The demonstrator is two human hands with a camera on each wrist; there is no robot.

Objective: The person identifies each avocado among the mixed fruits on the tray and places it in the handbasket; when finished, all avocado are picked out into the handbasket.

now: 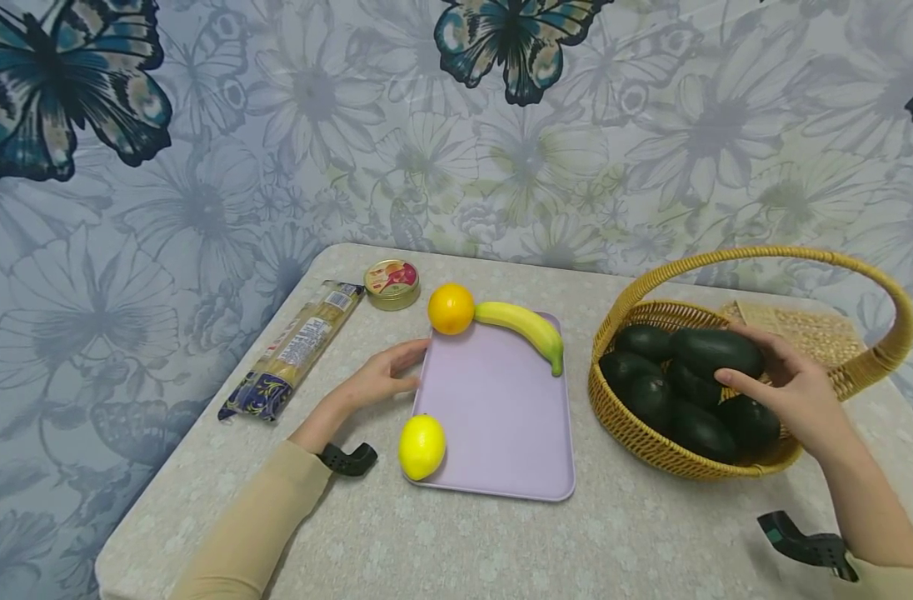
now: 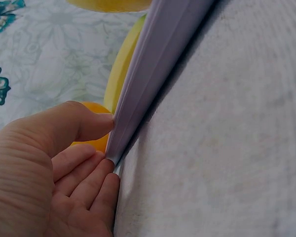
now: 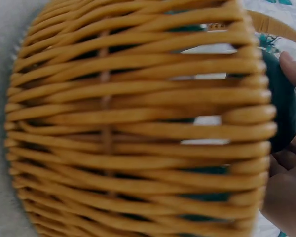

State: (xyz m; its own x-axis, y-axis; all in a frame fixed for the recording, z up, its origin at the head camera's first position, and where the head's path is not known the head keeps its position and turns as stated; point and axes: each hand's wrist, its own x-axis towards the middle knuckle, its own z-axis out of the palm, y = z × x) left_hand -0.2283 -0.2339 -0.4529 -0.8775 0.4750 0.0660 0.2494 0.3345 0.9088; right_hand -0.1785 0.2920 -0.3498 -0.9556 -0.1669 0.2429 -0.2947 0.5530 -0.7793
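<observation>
My right hand [image 1: 797, 400] grips a dark green avocado [image 1: 715, 353] at the top of the pile in the wicker basket [image 1: 636, 446]. Thumb and fingers lie on opposite sides of it. Several more avocados [image 1: 647, 400] fill the basket below. In the right wrist view the basket's weave hides most of the contents, and the held avocado [image 3: 285, 106] shows past the rim. My left hand [image 1: 374, 379] touches the left edge of a lilac tray [image 1: 494, 417]; its thumb [image 2: 89, 123] meets the rim, with the other fingers fairly straight beside it.
On the tray's edges lie a lemon [image 1: 422, 447], an orange [image 1: 451, 309] and a banana [image 1: 527, 325]. A pasta packet [image 1: 299, 346] and a round tin [image 1: 392, 285] stand to the left. A woven mat [image 1: 797, 329] lies behind the basket, whose tall handle [image 1: 786, 252] arches over it.
</observation>
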